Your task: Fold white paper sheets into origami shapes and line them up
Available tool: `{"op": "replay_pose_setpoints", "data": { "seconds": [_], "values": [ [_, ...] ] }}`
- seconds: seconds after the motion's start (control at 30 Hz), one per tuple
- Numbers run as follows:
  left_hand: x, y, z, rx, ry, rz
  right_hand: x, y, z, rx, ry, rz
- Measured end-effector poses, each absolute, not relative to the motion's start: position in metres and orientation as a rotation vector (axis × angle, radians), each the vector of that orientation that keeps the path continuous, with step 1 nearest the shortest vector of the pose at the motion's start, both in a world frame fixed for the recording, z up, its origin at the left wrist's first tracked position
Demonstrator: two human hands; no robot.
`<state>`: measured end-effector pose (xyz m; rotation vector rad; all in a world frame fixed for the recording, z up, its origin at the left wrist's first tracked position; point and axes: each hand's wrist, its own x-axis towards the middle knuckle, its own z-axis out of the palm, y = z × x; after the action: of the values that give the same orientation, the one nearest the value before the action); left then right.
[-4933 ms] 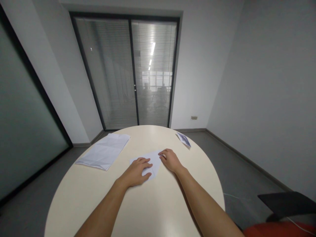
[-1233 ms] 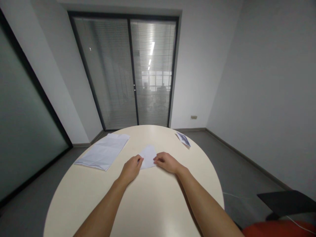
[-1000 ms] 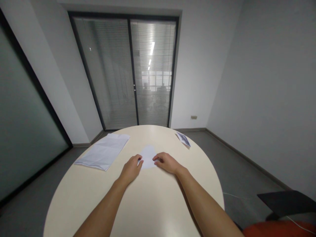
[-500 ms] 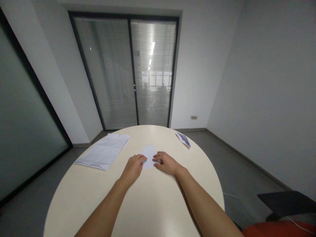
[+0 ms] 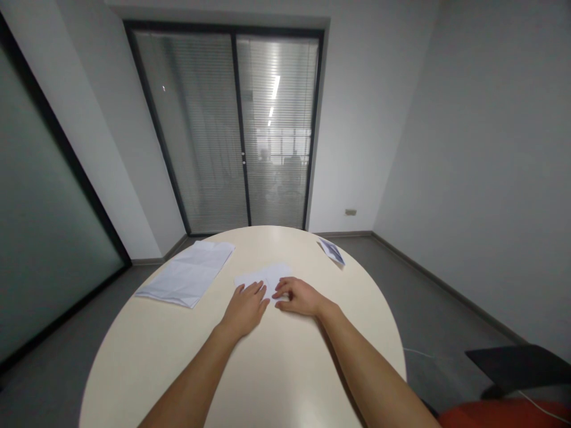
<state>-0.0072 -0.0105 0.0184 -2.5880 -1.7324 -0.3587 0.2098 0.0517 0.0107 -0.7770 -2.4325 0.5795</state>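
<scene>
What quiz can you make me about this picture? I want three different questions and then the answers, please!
1. Pick one. Which lies farther left on the round, cream-coloured table?
A) the large, creased white paper
B) the small, printed paper with a dark picture

2. True or false: the bare left hand is touching the large, creased white paper.

3. Fill in the blank: the tall, black-framed glass panels beyond the table have thin-slatted grey ____.

Key:
1. A.
2. False. Its fingers are on the small, angular white paper between the hands; the bare right hand is there too.
3. Blinds.
</scene>
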Motion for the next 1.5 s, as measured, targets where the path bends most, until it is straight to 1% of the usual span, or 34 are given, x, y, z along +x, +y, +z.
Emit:
{"op": "replay_pose_setpoints", "data": {
  "seconds": [0.23, 0.47, 0.63, 0.8, 0.93, 1.03, 1.17, 1.27, 1.4, 1.5],
  "values": [
    [-0.009, -0.010, 0.013, -2.723, -1.864, -0.210, 0.207, 0.046, 0.011, -0.738, -2.463, 0.592],
    [-0.020, -0.003, 0.011, -2.903, -1.773, -0.240, 0.213, 0.050, 0.003, -0.978, -2.516, 0.476],
    [-0.028, 0.004, 0.002, -2.709, -1.922, -0.202, 0.215, 0.050, 0.000, -0.995, -2.530, 0.437],
    [-0.023, -0.003, 0.008, -2.546, -2.029, -0.122, 0.213, 0.047, 0.005, -1.098, -2.509, 0.375],
    [-0.016, -0.010, 0.016, -2.774, -1.893, -0.085, 0.212, 0.045, 0.005, -1.209, -2.494, 0.359],
    [-0.015, -0.011, 0.017, -2.908, -1.776, -0.128, 0.213, 0.045, 0.004, -1.258, -2.494, 0.397],
    [-0.017, -0.007, 0.012, -2.744, -1.870, -0.203, 0.213, 0.045, 0.003, -1.281, -2.479, 0.430],
    [-0.019, -0.005, 0.008, -2.583, -1.970, -0.177, 0.213, 0.045, 0.004, -1.279, -2.474, 0.429],
    [-0.017, -0.005, 0.006, -2.499, -1.993, -0.154, 0.212, 0.043, 0.006, -1.276, -2.482, 0.419],
    [-0.014, -0.005, 0.006, -2.454, -2.019, -0.222, 0.212, 0.043, 0.007, -1.266, -2.487, 0.406]
  ]
}}
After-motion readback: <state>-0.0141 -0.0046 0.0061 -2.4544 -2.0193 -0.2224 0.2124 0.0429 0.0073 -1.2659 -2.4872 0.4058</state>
